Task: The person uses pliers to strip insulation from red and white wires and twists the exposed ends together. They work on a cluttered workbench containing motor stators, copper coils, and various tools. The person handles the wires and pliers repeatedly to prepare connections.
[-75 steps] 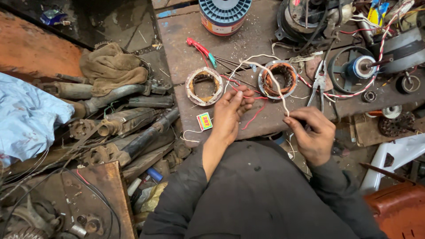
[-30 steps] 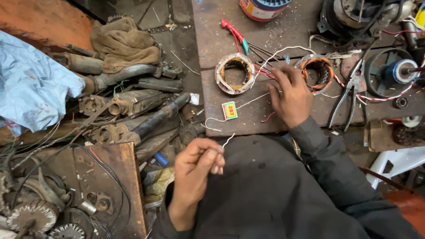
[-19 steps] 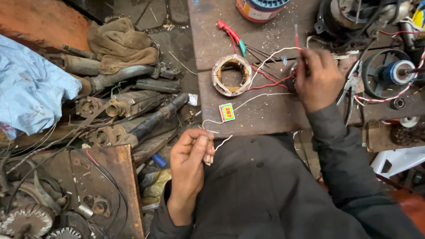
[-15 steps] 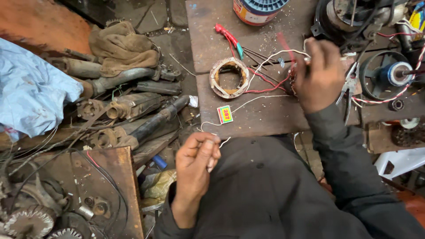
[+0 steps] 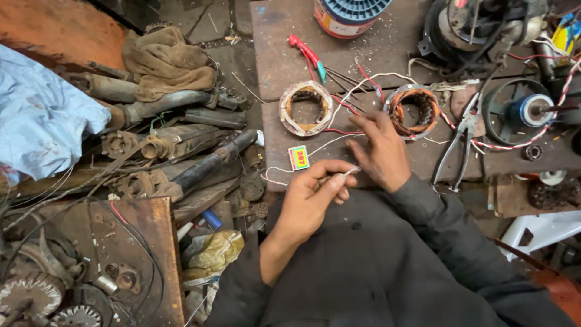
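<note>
My left hand (image 5: 311,197) pinches the end of a thin white wire (image 5: 336,136) over my lap, near the bench's front edge. That wire loops up across the wooden bench (image 5: 284,72) toward two wound motor stators. My right hand (image 5: 380,151) rests on the bench with its fingers spread, touching red and white leads beside the right stator (image 5: 413,109), which has orange copper windings. The left stator (image 5: 305,109) lies just left of it. A small bright matchbox (image 5: 298,157) sits next to my left hand.
Pliers (image 5: 460,142) lie right of my right hand. A red-handled tool (image 5: 307,54) and a blue wire spool (image 5: 351,15) sit farther back. Fan motors (image 5: 520,112) crowd the right. Rusty shafts and pipes (image 5: 181,142), rags (image 5: 166,63) and a blue cloth (image 5: 42,121) fill the floor at left.
My right hand came back down from the far side of the bench to the right stator. My left hand rose from my lap toward the bench edge, still pinching the white wire.
</note>
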